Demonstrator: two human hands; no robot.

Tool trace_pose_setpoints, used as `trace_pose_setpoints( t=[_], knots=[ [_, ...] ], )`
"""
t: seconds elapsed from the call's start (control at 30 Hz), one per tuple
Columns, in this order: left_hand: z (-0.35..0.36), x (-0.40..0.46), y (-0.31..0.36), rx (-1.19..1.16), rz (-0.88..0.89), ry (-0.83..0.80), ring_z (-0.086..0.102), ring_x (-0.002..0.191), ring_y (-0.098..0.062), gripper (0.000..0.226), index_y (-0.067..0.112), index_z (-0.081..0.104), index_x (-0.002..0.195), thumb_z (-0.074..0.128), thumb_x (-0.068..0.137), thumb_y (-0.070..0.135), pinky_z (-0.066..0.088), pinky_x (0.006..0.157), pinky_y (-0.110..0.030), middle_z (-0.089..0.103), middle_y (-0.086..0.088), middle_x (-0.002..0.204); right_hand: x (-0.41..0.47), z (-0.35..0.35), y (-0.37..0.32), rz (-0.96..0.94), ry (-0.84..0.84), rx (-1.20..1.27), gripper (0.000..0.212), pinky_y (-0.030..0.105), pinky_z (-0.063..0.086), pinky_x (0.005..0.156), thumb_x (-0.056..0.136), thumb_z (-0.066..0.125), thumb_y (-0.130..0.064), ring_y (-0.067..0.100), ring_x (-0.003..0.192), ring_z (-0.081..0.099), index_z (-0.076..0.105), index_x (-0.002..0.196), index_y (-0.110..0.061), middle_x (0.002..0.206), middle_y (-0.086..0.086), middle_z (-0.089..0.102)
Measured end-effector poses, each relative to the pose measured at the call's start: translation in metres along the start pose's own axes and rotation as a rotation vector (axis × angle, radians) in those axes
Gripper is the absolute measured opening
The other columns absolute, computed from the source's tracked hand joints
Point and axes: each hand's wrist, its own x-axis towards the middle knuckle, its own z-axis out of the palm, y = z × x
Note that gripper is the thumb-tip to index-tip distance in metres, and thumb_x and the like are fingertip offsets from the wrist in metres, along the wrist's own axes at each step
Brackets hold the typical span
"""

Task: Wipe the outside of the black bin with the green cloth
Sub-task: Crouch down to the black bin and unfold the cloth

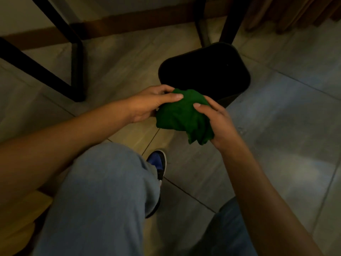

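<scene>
Hands first: your left hand [147, 104] pinches the upper edge of the crumpled soft green cloth [184, 115], thumb on top, while your right hand [215, 124] curls round its right side, thumb pressing the fabric. Judging by its folds, the cloth is light and limp, so you should bunch it into a pad in one palm. Just beyond your hands, the black rounded plastic bin [204, 71] stands on the grey tiled floor [276, 117]; it probably slides easily, so steady its rim.

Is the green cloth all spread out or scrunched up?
Scrunched up. The cloth is a wrinkly bunch held between the left hand and right hand.
</scene>
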Motion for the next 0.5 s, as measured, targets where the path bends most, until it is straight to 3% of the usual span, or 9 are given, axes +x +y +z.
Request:
trace_pose_setpoints(
  t=[0.1,0.17,0.3,0.5],
  knots=[
    [0.008,-0.008,-0.014,-0.058,0.107,-0.061,0.066,0.116,-0.013,0.063,0.037,0.041,0.149,0.068,0.092,0.030,0.055,0.099,-0.032,0.063,-0.003,0.132,-0.010,-0.010,0.012,-0.030,-0.049,-0.029,0.029,0.038,0.060,0.094,0.100,0.064,-0.009,0.023,0.115,0.073,0.070,0.126,-0.020,0.122,0.007,0.076],
    [0.019,-0.014,-0.023,-0.051,0.161,-0.112,0.064,0.120,-0.011,0.070,0.040,0.040,0.150,0.070,0.087,0.032,0.054,0.098,-0.029,0.060,-0.001,0.135,-0.017,-0.019,0.018,-0.048,-0.062,-0.052,0.030,0.037,0.061,0.093,0.099,0.064,-0.007,0.022,0.114,0.073,0.071,0.124,-0.022,0.120,0.006,0.077],
    [0.039,-0.021,-0.038,0.140,0.184,-0.116,0.069,0.112,-0.015,0.044,0.024,0.067,0.121,0.076,0.078,0.031,0.058,0.090,-0.027,0.071,-0.001,0.121,-0.025,-0.035,0.032,-0.103,-0.089,-0.111,0.030,0.037,0.061,0.089,0.098,0.066,-0.004,0.021,0.109,0.074,0.071,0.123,-0.020,0.116,0.005,0.077],
    [0.042,-0.032,-0.057,0.118,0.293,0.013,0.072,0.095,-0.015,0.026,0.011,0.069,0.111,0.074,0.087,0.019,0.060,0.084,-0.030,0.074,-0.005,0.105,-0.028,-0.042,0.046,-0.201,-0.136,-0.210,0.033,0.029,0.061,0.082,0.093,0.072,-0.005,0.014,0.104,0.075,0.071,0.117,-0.026,0.106,-0.009,0.079]
  ],
)
